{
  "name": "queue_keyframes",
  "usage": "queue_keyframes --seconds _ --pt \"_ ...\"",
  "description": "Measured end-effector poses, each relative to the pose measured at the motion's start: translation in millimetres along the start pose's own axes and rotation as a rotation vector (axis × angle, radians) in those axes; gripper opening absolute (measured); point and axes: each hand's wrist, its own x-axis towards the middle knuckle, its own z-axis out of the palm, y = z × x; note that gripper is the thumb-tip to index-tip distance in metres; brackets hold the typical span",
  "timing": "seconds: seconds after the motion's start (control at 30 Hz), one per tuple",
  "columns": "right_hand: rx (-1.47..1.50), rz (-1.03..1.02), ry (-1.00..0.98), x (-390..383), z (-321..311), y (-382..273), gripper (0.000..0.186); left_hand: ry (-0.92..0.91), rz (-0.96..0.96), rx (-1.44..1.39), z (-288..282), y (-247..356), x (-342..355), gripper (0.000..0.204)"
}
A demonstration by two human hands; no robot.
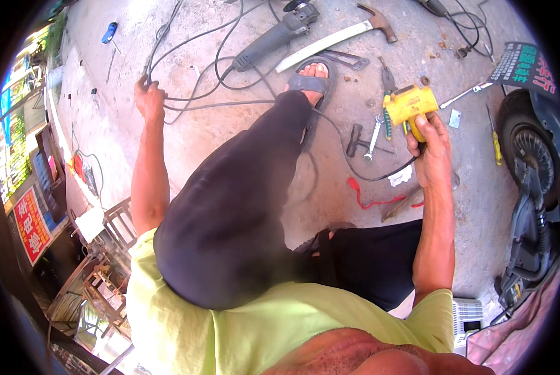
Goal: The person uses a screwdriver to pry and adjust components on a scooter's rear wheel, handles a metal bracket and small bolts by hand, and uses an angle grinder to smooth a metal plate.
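My left hand (150,100) is out at the far left, its fingers closed around a dark power cable (189,99) that loops across the concrete floor. In my right hand (431,144) is a yellow pistol-shaped power tool (411,105), gripped by its handle. A black cord (386,178) runs from the handle's lower end toward my leg. The tool's exact kind cannot be made out. Just beyond it lie pliers (388,125) with green handles. A wrench (374,137) and a dark T-shaped tool (355,140) rest to its left.
An angle grinder (270,40) and a claw hammer (330,44) lie ahead near my sandalled foot. On the right stand a vehicle wheel (530,147) and, beside it, a yellow screwdriver (496,147). A red cord (367,203) lies between my legs. Loose cables cross the floor.
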Motion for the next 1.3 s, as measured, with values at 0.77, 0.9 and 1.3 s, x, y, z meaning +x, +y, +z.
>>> queue_keyframes --seconds 0.77,0.9,1.3 --pt "0.035 0.007 0.049 4 -45 47 0.039 -0.501 -0.494 -0.130 242 57 8 0.033" --pt "-0.096 -0.055 0.048 11 -47 45 0.049 -0.443 -0.444 -0.210 254 62 13 0.023" --pt "-0.879 -0.543 0.262 4 -40 31 0.053 -0.159 -0.288 -0.510 52 9 46 0.027"
